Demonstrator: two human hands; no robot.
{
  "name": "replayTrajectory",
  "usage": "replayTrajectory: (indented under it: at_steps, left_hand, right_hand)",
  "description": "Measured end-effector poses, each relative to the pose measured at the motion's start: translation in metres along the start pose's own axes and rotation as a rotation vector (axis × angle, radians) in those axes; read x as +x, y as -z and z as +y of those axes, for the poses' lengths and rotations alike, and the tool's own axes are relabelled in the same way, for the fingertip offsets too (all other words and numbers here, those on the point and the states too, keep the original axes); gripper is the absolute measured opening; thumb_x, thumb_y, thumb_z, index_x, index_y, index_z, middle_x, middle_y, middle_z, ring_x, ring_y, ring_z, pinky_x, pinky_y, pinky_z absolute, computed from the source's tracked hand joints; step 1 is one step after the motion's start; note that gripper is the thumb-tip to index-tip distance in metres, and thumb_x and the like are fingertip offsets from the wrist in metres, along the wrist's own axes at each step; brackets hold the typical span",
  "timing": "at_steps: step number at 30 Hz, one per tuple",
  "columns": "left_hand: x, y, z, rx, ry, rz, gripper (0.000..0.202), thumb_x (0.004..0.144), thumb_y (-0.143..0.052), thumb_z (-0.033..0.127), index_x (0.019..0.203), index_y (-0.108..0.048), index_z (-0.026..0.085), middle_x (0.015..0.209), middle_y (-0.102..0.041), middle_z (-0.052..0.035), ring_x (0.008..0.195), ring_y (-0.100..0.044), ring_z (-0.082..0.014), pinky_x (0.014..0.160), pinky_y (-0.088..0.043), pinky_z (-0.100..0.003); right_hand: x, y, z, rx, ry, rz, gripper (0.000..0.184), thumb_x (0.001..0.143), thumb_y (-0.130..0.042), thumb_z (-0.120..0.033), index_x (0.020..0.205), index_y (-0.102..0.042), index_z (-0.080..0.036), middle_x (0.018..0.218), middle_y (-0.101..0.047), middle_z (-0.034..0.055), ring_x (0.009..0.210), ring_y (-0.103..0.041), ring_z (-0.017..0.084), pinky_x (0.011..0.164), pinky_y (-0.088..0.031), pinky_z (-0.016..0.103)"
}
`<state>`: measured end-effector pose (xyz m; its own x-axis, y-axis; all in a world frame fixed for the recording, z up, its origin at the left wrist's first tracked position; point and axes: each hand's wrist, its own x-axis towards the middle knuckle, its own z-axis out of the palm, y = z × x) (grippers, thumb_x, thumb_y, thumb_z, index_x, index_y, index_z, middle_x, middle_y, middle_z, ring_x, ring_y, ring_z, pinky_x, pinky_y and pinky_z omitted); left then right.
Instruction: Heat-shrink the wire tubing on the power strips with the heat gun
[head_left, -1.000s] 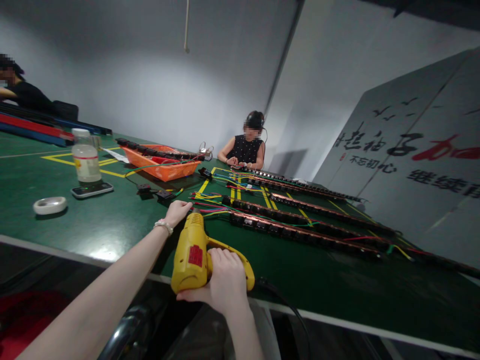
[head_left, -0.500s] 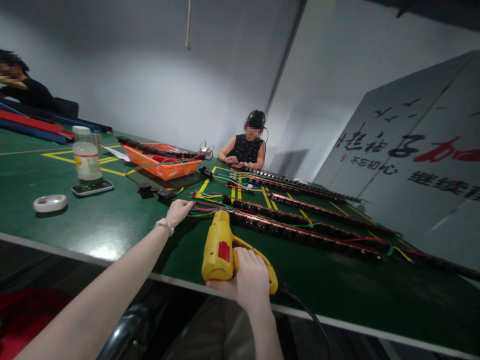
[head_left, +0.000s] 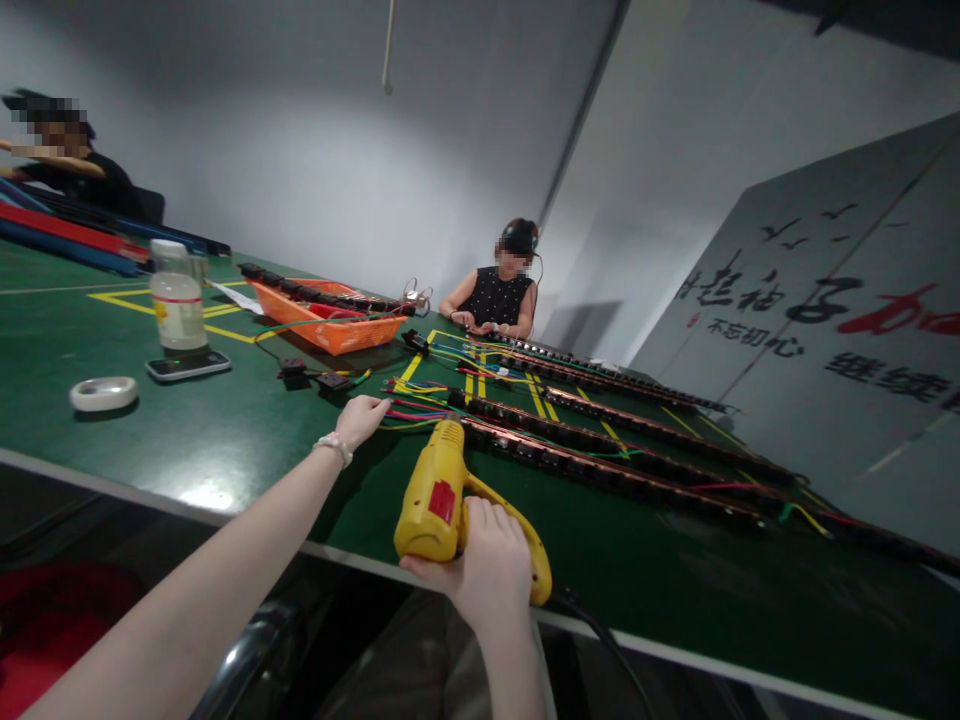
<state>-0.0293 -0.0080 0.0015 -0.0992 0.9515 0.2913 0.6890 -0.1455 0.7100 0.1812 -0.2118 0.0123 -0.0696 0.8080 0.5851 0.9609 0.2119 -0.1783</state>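
Note:
My right hand (head_left: pixel 484 560) is wrapped round the handle of a yellow electric screwdriver (head_left: pixel 435 490), whose tip points at the near end of a long black socket strip with copper bars (head_left: pixel 600 470). My left hand (head_left: pixel 361 418) reaches across the green table (head_left: pixel 187 440) to the bundle of coloured wires (head_left: pixel 409 408) at that strip's end; its fingers are curled down on the wires. A pale bracelet sits on the left wrist.
More socket strips (head_left: pixel 622 385) lie in rows further back. An orange tray (head_left: pixel 330 330), a plastic bottle (head_left: pixel 178 310) beside a phone (head_left: pixel 187 366) and a white tape roll (head_left: pixel 103 393) are at the left. One person sits across the table (head_left: pixel 499 295), another at far left (head_left: pixel 67 165).
My right hand has carried the yellow screwdriver rightward and forward, from beside my left hand to the end of the near strip. My left hand stayed on the wires.

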Motion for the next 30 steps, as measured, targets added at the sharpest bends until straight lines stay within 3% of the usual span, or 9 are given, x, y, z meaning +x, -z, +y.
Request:
replayTrajectory:
  at_steps: [6, 11, 23, 30]
  left_hand:
    - [-0.001, 0.0, 0.0, 0.02, -0.014, -0.013, 0.051, 0.078, -0.034, 0.052, 0.049, -0.056, 0.015, 0.046, -0.044, -0.0018, 0.052, -0.044, -0.0149, 0.052, -0.024, -0.027]
    - [0.003, 0.0, -0.004, -0.072, -0.026, -0.034, 0.057, 0.074, -0.034, 0.057, 0.059, -0.064, 0.011, 0.053, -0.055, -0.0044, 0.058, -0.049, -0.0172, 0.054, -0.028, -0.025]
    - [0.004, 0.001, -0.004, -0.092, -0.028, -0.031, 0.055, 0.073, -0.036, 0.057, 0.059, -0.064, 0.011, 0.053, -0.053, -0.0037, 0.06, -0.05, -0.0173, 0.054, -0.029, -0.024]
    - [0.001, 0.0, 0.0, -0.054, -0.018, -0.012, 0.051, 0.077, -0.036, 0.053, 0.051, -0.058, 0.014, 0.047, -0.047, -0.0021, 0.054, -0.045, -0.0155, 0.052, -0.026, -0.025]
  right_hand:
    - [0.002, -0.01, -0.043, 0.022, 0.02, -0.009, 0.078, 0.04, -0.059, -0.086, 0.08, -0.05, -0.021, 0.077, -0.056, 0.0047, 0.075, -0.053, 0.024, 0.072, -0.043, 0.041]
    - [0.001, -0.014, -0.063, 0.079, 0.082, -0.021, 0.081, 0.039, -0.057, -0.089, 0.081, -0.05, -0.021, 0.077, -0.056, 0.0028, 0.074, -0.052, 0.022, 0.071, -0.043, 0.04]
    - [0.001, -0.014, -0.061, 0.098, 0.092, -0.045, 0.083, 0.04, -0.05, -0.093, 0.08, -0.051, -0.02, 0.076, -0.056, 0.0022, 0.075, -0.052, 0.021, 0.072, -0.042, 0.039]
    - [0.006, -0.008, -0.036, 0.106, 0.156, -0.032, 0.081, 0.043, -0.051, -0.091, 0.083, -0.054, -0.021, 0.079, -0.059, 0.002, 0.076, -0.055, 0.02, 0.073, -0.041, 0.035]
